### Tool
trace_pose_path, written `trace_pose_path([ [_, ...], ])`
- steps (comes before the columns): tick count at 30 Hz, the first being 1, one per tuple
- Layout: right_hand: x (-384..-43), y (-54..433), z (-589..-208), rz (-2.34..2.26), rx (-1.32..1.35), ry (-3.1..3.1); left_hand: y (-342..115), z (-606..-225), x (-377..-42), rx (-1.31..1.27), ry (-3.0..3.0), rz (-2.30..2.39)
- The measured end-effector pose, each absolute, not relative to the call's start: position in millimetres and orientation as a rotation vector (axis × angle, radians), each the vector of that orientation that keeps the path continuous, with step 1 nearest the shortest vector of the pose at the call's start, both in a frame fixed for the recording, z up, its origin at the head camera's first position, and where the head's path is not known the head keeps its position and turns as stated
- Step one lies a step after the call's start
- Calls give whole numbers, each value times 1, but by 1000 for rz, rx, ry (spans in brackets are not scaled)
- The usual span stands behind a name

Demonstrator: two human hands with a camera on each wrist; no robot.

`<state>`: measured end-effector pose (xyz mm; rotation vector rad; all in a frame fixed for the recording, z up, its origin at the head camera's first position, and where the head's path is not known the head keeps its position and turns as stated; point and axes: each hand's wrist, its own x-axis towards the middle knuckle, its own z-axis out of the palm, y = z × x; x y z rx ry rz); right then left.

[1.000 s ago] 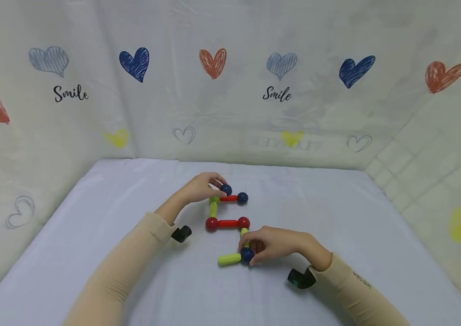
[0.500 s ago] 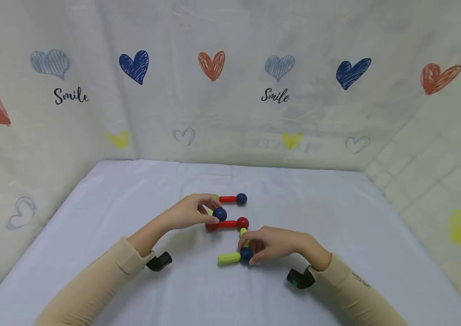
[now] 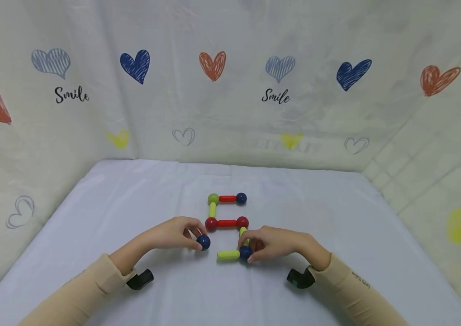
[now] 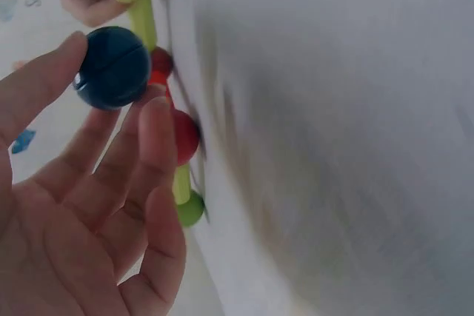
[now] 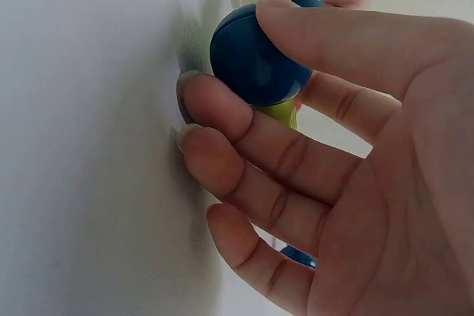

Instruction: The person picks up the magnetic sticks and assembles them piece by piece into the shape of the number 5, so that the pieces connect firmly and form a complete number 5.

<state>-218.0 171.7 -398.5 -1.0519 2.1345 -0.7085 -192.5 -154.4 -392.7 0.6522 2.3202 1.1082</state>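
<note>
Between thumb and fingers, my left hand [image 3: 175,234] pinches a loose dark blue ball [image 3: 203,242], held just left of the free end of a yellow-green rod [image 3: 228,255]. My right hand [image 3: 275,244] grips another blue ball [image 3: 245,252], which joins that rod to a second yellow-green rod [image 3: 243,233]. From there the chain runs to a red ball [image 3: 242,222], a red rod [image 3: 227,223] and another red ball [image 3: 211,224]. Beyond it, a yellow-green rod [image 3: 212,209], a green ball [image 3: 213,198], a red rod [image 3: 227,198] and a blue end ball [image 3: 241,198] follow.
The joined rods and balls lie on a white-covered table [image 3: 316,203]. Behind stands a pale sheet [image 3: 230,113] printed with hearts and "Smile". A black wrist camera [image 3: 140,279] sits at the left cuff, and another black camera [image 3: 301,278] at the right.
My left hand has moved with its blue ball from near the green ball toward me and slightly left, to beside the free rod end. My right hand has stayed in place.
</note>
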Motion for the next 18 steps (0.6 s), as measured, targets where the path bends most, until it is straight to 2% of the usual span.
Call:
trace_pose_path([
  [18, -219, 167, -400, -710, -1067, 2139, -137, -399, -184, 718, 2322, 988],
])
